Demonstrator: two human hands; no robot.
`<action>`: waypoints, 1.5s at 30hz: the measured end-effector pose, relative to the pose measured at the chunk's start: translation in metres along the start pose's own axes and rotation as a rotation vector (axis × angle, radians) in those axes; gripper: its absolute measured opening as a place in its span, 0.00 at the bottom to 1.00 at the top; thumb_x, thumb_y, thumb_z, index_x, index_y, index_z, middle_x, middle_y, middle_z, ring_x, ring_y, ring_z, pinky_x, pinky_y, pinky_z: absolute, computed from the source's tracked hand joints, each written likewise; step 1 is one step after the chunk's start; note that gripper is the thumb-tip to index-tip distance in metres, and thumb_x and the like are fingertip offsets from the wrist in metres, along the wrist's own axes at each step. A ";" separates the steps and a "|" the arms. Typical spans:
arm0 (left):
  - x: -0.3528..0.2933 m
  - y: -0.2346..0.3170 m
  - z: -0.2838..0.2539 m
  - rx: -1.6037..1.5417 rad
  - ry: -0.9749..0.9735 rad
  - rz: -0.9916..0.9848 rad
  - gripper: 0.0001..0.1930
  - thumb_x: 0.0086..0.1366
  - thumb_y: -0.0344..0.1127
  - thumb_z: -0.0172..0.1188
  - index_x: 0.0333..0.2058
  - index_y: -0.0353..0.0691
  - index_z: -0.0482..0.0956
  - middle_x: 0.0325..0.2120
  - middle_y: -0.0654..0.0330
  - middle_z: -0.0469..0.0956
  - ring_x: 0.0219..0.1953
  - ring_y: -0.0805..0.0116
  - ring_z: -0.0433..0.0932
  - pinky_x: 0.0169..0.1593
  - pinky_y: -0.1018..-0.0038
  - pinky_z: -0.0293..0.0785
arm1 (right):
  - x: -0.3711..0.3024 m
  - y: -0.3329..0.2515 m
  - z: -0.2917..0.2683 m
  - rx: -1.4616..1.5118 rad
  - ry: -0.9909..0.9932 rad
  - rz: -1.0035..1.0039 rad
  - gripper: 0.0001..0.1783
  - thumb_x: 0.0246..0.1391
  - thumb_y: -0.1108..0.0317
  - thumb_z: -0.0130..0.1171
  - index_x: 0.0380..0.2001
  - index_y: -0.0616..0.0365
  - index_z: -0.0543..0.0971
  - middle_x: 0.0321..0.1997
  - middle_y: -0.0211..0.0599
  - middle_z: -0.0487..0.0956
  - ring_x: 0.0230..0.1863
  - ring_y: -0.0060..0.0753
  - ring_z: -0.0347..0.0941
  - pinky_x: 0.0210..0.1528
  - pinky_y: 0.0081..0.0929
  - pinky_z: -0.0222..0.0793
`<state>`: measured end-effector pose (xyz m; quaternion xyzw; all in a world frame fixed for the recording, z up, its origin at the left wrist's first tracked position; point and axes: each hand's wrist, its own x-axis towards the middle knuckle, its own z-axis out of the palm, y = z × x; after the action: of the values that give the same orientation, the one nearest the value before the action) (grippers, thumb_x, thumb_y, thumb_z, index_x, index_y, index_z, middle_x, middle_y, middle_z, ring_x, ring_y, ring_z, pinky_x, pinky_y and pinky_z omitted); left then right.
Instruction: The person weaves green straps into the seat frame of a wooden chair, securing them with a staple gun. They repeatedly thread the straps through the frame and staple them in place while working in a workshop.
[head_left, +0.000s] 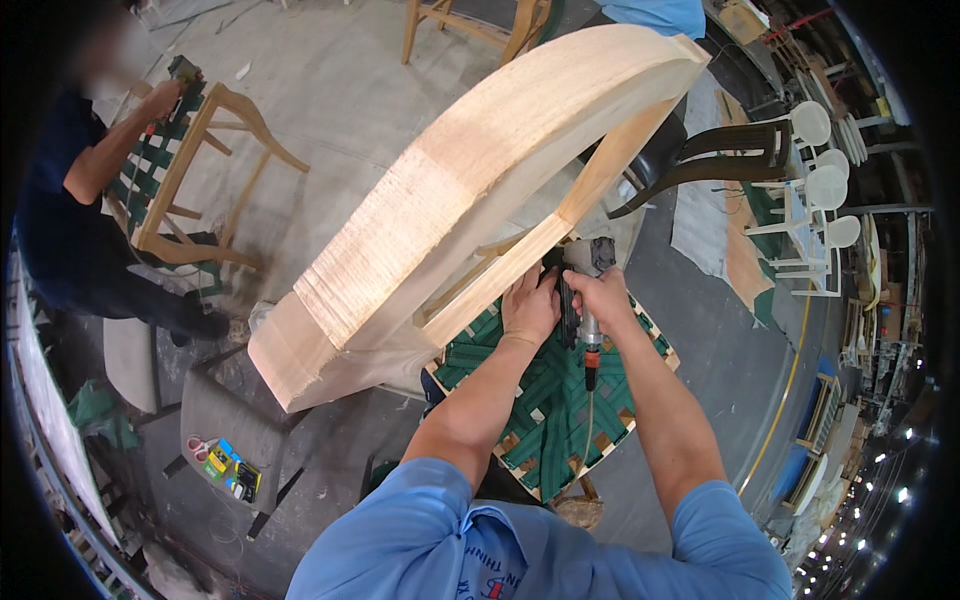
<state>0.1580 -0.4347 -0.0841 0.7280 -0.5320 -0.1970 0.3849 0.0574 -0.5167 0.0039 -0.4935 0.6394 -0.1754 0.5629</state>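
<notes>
My right hand (600,298) is wrapped round an air stapler (590,325), a dark and silver tool with a red-ended fitting and a thin hose (588,425) running down from it. Just left of the tool, my left hand (531,308) is closed at the seat's far edge; what its fingertips grip is hidden. Beneath both hands lies a chair seat of woven green webbing (530,400) on a light wooden frame (668,358). Rising past the hands at the seat's far side is the chair's thick, curved pale-wood back (420,200).
At the left a person (75,200) works on another webbed wooden chair (170,205). Scissors (200,447) and small yellow packs (222,458) rest on a grey padded seat (225,415). A dark chair (725,150) and white stools (825,188) stand at the right.
</notes>
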 end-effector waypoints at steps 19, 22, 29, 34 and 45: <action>0.008 0.002 0.000 0.250 -0.080 0.033 0.32 0.63 0.39 0.60 0.68 0.48 0.71 0.70 0.51 0.64 0.73 0.45 0.60 0.75 0.48 0.51 | -0.049 0.013 -0.061 0.222 0.084 0.049 0.16 0.58 0.66 0.72 0.42 0.65 0.80 0.30 0.34 0.80 0.21 0.28 0.74 0.20 0.30 0.68; 0.010 0.013 0.005 0.416 -0.121 0.042 0.35 0.64 0.41 0.58 0.71 0.50 0.68 0.75 0.55 0.57 0.76 0.47 0.53 0.76 0.45 0.45 | -0.116 0.046 -0.107 0.356 0.203 0.079 0.17 0.59 0.66 0.71 0.46 0.64 0.80 0.32 0.33 0.80 0.23 0.28 0.75 0.23 0.31 0.70; -0.004 0.043 0.022 0.767 -0.238 0.154 0.36 0.65 0.41 0.56 0.73 0.48 0.63 0.73 0.53 0.62 0.75 0.49 0.58 0.72 0.44 0.57 | -0.317 0.231 -0.190 0.563 0.630 0.332 0.11 0.58 0.71 0.69 0.41 0.63 0.82 0.30 0.32 0.79 0.25 0.30 0.75 0.27 0.33 0.71; 0.000 0.017 0.028 0.857 -0.074 0.213 0.32 0.70 0.43 0.51 0.73 0.53 0.63 0.75 0.55 0.60 0.74 0.46 0.59 0.70 0.40 0.60 | -0.424 0.402 -0.177 0.743 0.946 0.627 0.08 0.53 0.74 0.71 0.35 0.62 0.83 0.28 0.33 0.79 0.26 0.32 0.76 0.29 0.35 0.72; -0.207 0.044 -0.050 -0.049 -0.380 -0.178 0.14 0.79 0.33 0.48 0.51 0.33 0.80 0.37 0.54 0.85 0.36 0.66 0.84 0.41 0.70 0.82 | -0.482 0.660 -0.129 1.046 1.141 0.485 0.14 0.45 0.81 0.73 0.37 0.66 0.84 0.31 0.39 0.84 0.30 0.38 0.81 0.34 0.37 0.79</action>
<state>0.0915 -0.2311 -0.0448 0.7122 -0.5236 -0.3770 0.2765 -0.4019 0.1380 -0.2078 0.1514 0.7523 -0.5495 0.3305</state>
